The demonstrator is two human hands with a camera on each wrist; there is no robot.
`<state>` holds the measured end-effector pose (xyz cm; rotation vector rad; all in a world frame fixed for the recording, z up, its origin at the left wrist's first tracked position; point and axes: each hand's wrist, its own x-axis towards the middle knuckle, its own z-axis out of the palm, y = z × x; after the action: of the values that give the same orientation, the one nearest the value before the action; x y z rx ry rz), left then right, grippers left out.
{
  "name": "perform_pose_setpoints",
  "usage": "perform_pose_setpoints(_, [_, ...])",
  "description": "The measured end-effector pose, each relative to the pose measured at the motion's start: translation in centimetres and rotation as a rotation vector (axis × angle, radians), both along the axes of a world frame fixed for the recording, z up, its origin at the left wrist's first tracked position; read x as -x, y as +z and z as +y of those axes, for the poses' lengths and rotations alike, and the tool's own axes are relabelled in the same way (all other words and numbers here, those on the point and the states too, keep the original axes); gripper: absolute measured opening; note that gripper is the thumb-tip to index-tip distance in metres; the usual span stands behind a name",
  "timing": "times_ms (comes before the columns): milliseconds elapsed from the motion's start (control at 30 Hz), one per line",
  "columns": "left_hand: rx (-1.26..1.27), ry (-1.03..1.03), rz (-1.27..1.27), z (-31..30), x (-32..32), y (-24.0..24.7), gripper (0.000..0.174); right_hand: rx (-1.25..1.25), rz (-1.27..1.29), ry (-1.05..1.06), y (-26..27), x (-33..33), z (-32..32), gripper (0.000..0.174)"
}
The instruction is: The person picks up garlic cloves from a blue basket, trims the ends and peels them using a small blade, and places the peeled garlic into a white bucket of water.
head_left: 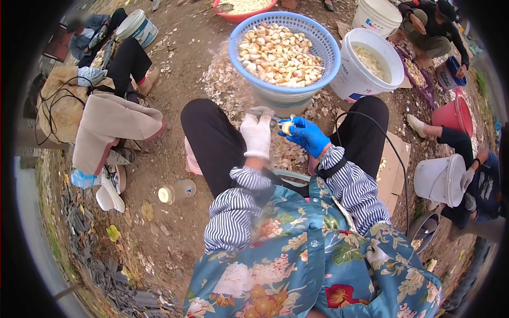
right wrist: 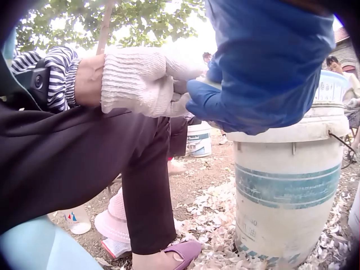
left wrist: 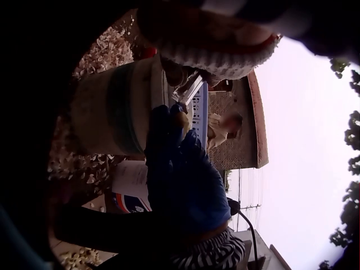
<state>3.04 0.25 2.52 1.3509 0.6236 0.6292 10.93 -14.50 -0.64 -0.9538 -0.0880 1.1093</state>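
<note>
Right between the person's knees, both gloved hands are up close together over the ground. The left hand (head_left: 256, 132), in a white knit glove, has its fingers curled in and grips a thin shiny strip (left wrist: 193, 91), too dark to say what exactly. The right hand (head_left: 306, 135), in a blue glove, is pretty narrow, pinching a pale clove (head_left: 287, 127) at its fingertips. So the clove sits between the two hands, on the near side of the blue basket (head_left: 281, 93).

That basket is heaped with garlic cloves (head_left: 281, 55) and rests on top of a pale bucket (right wrist: 287, 191) with a teal band. Just to its right there's a white bucket (head_left: 350, 79) with pale cloves in cloudy liquid. Far side, a red basin (head_left: 241, 17) holds more pale pieces. Papery skins (right wrist: 211, 208) are scattered around the banded bucket, and over on the left a clear jar (head_left: 183, 190) lies on its side in the dirt.
</note>
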Motion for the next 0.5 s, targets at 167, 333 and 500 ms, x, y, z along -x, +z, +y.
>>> perform_pose_setpoints(167, [-0.242,-0.029,0.190,0.2,0.9,0.0,0.023,0.083,-0.018,-0.118,-0.1,-0.5,0.0,0.035])
perform_pose_setpoints(333, [-0.030,-0.219,0.249,-0.5,1.0,0.8,0.017,0.139,-0.058,-0.211,-0.9,-0.5,0.4,0.025])
perform_pose_setpoints(500, [-0.129,-0.329,0.353,-1.7,0.4,0.5,0.021,0.163,-0.040,-0.278,-0.1,0.1,0.8,0.016])
